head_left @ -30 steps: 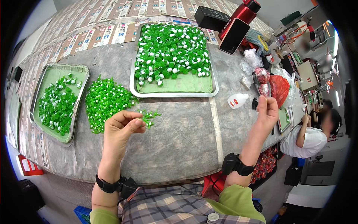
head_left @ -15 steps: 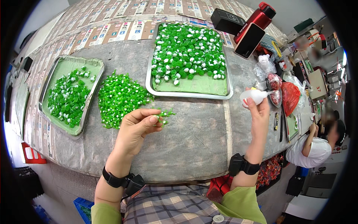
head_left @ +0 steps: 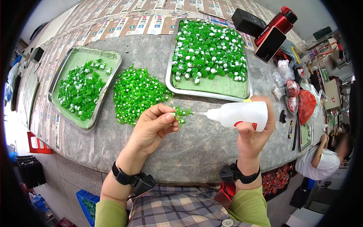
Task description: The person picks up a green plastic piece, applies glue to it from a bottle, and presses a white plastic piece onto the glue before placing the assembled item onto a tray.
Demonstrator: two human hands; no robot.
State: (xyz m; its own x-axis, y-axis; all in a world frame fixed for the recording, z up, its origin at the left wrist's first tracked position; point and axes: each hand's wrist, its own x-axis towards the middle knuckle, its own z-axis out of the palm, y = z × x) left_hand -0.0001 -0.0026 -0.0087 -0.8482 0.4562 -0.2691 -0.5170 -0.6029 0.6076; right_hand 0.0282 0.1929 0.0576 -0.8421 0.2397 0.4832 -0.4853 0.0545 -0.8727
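My left hand (head_left: 158,125) pinches a small green plastic piece (head_left: 180,114) between thumb and fingertips. Its thin green prongs stick out to the right, beside the heap. In my right hand (head_left: 254,136) is a white squeeze bottle (head_left: 235,114) with red marks and a bit of yellow, tilted onto its side. The bottle's thin needle tip points left and ends close to the green piece; whether they touch I cannot tell. Just beyond my left hand lies a heap of small green and white pieces (head_left: 138,92) on the grey-covered table (head_left: 200,155).
A tray (head_left: 209,94) full of green and white frog-like pieces stands at the far middle. Another tray (head_left: 107,90), partly filled, is at the left. Back right are a phone (head_left: 270,44), a red bottle (head_left: 278,23), a black box (head_left: 247,22) and plastic bags (head_left: 307,106). A co-worker (head_left: 321,162) sits far right.
My right hand has swung the squeeze bottle leftward and turned it, bringing its tip close to the green piece. The left hand keeps its pinch. The whole view has shifted slightly.
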